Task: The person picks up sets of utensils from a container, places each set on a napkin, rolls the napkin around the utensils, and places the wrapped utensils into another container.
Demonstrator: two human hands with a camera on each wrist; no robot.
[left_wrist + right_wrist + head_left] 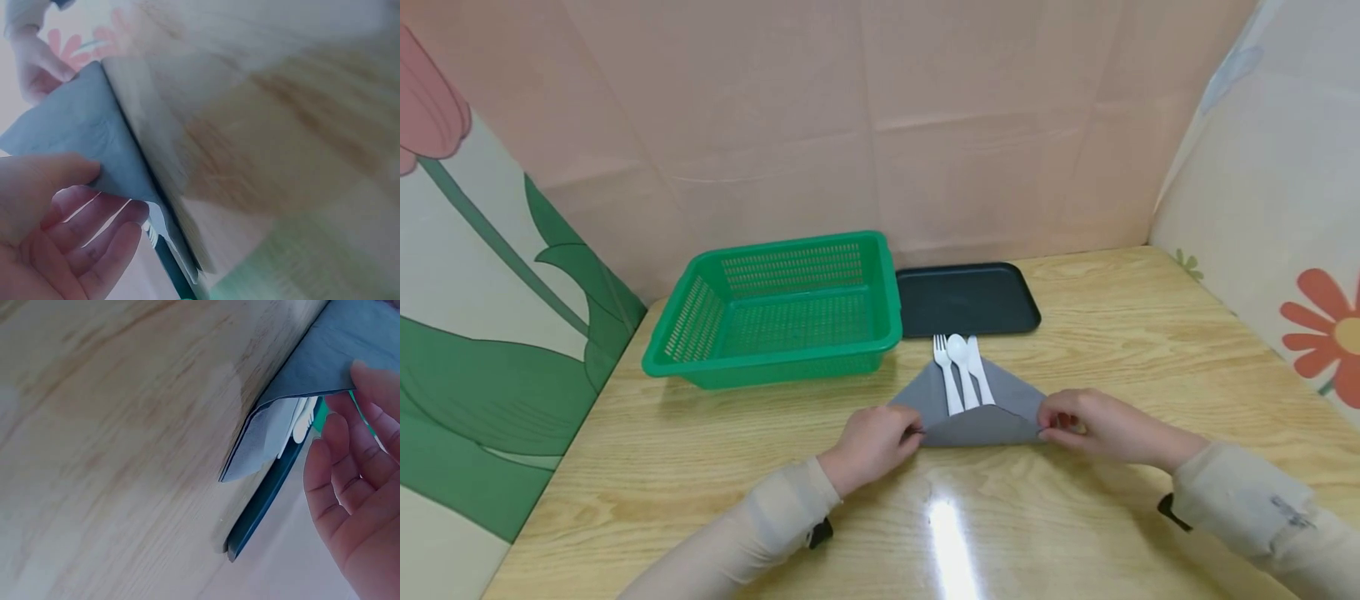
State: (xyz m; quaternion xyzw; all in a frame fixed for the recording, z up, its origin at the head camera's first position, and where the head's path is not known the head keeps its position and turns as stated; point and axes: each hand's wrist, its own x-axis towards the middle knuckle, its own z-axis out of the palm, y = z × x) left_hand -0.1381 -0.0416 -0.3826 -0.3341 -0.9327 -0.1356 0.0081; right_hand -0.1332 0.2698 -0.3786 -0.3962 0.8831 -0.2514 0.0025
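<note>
A grey napkin [977, 427] lies on the table with its near part folded up over the handles of a white fork [950, 379], a white spoon [964, 375] and a white knife [980, 372]. Their heads stick out at the far side. My left hand [880, 442] pinches the napkin's left end between thumb and fingers. At the opposite end, my right hand [1097, 425] pinches the fold's corner. Thumb and fingertips meet on the cloth in the right wrist view, where the napkin [325, 359] partly hides the cutlery.
A green basket [775, 367] stands at the back left. Beside it, a black tray [966, 300] lies behind the cutlery. Wood-grain table [700, 508] extends around the napkin, and cloth-covered walls [1000, 108] border the back and sides.
</note>
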